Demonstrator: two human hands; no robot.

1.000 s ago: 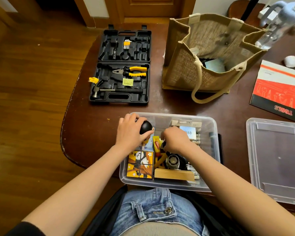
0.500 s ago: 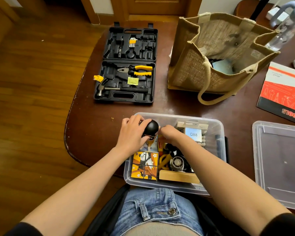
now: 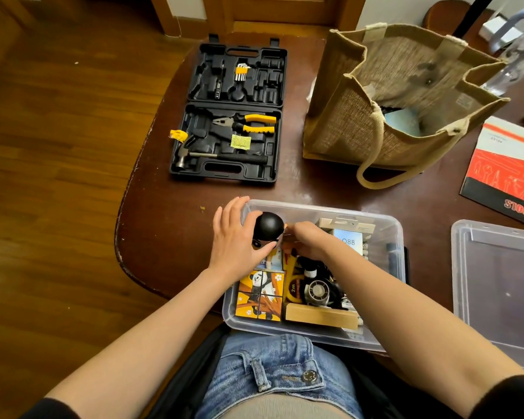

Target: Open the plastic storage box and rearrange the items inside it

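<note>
The fingers of the left hand [image 3: 235, 237] are curling around a black-headed figurine [image 3: 267, 229], thumb underneath its face and the other fingers spread over the far left corner of the clear plastic storage box [image 3: 384, 234]. The figurine is standing upright at the box's far left end. Just to its right, the right hand [image 3: 310, 239] is reaching down into the box with its fingers bent under, touching or pinching something beside the figurine; what it is holding, if anything, is hidden, so I cannot tell.

The box is sitting open at the near edge of the dark wooden table [image 3: 164, 225], right in front of the person's lap. Inside, going left to right, a panda picture puzzle [image 3: 260, 294] is lying at the near left, a yellow tape measure [image 3: 293, 285] and a small round fan [image 3: 316, 293] are sitting in the middle, a wooden block [image 3: 321, 316] is lying along the near wall, and a white carded package [image 3: 350, 237] is resting at the far right.

Farther back, an open black tool case [image 3: 233, 113] with yellow-handled pliers [image 3: 251, 124] and a hammer [image 3: 212, 157] is lying on the left, a burlap tote bag [image 3: 384, 98] is standing to its right, and the box's clear lid [image 3: 496, 285] is lying flat at the right edge.
</note>
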